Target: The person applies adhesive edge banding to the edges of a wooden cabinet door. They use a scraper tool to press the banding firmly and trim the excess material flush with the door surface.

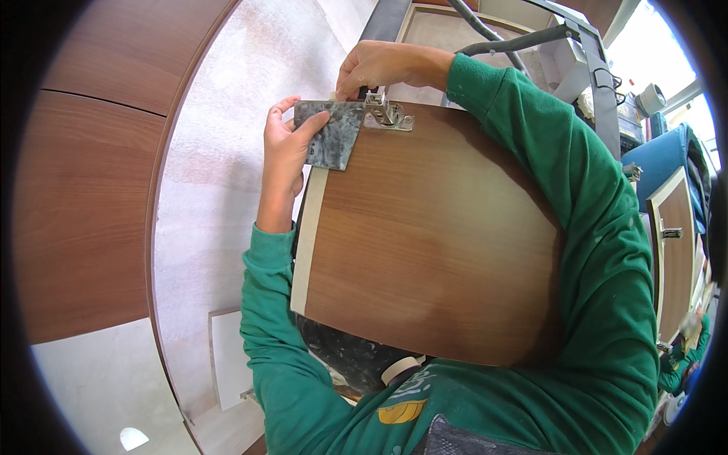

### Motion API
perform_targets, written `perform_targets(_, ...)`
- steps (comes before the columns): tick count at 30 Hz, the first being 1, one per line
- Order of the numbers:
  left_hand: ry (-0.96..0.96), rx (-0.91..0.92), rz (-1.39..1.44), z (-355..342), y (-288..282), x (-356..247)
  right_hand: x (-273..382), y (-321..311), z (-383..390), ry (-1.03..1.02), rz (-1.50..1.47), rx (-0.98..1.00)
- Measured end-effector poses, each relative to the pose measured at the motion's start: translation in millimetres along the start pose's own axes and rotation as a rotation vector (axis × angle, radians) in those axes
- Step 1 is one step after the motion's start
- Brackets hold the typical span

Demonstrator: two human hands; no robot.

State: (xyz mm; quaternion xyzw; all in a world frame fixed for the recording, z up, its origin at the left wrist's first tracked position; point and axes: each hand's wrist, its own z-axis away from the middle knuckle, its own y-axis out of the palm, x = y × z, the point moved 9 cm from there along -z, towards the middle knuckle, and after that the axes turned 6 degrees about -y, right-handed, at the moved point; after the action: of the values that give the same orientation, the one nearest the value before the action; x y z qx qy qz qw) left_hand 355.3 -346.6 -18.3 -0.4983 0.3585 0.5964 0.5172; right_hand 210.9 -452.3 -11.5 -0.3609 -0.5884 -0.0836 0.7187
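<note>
Marbled four-sided tile [334,142] overlaps the wood-grained panel [432,235].

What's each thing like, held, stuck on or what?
Brown panel: broad face showing
Metal hinge: fixed near the panel's top edge
Grey marbled piece: held at the upper-left corner
Left hand: gripping it, thumb in front
Right hand: curled beside hinge, grip unclear
Far-right panel: own hinge fitted

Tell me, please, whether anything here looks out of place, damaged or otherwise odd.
One thing stands out: the dark marbled piece in the left hand covers the brown panel's upper-left corner, beside the metal hinge. Its grey, stone-like pattern contrasts with the wood grain. I see no spill or clear damage.
</note>
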Motion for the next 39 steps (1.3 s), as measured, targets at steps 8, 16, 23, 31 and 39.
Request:
perform_targets(8, -0.007, -0.004, 0.002, 1.4, 2.6, 0.8, -2.7, -0.3, -1.0, 0.001, 0.017, 0.003)
perform_targets(16, -0.027, -0.011, -0.056, 1.7, 1.8, -0.9, -3.6, 0.8, -2.3, 0.01, 0.036, 0.009)
perform_targets(23, -0.028, 0.023, -0.043, 0.4, 3.8, -2.5, -0.4, -1.0, -0.9, -0.02, 0.062, 0.012)
perform_targets(31, -0.009, 0.001, -0.031, 0.6, 3.8, -1.6, -2.5, -1.0, -0.9, 0.002, 0.016, 0.008)
perform_targets(39, -0.014, -0.001, -0.023, 2.1, 4.1, -0.3, -1.0, -1.3, -0.3, -0.005, 0.033, -0.007)
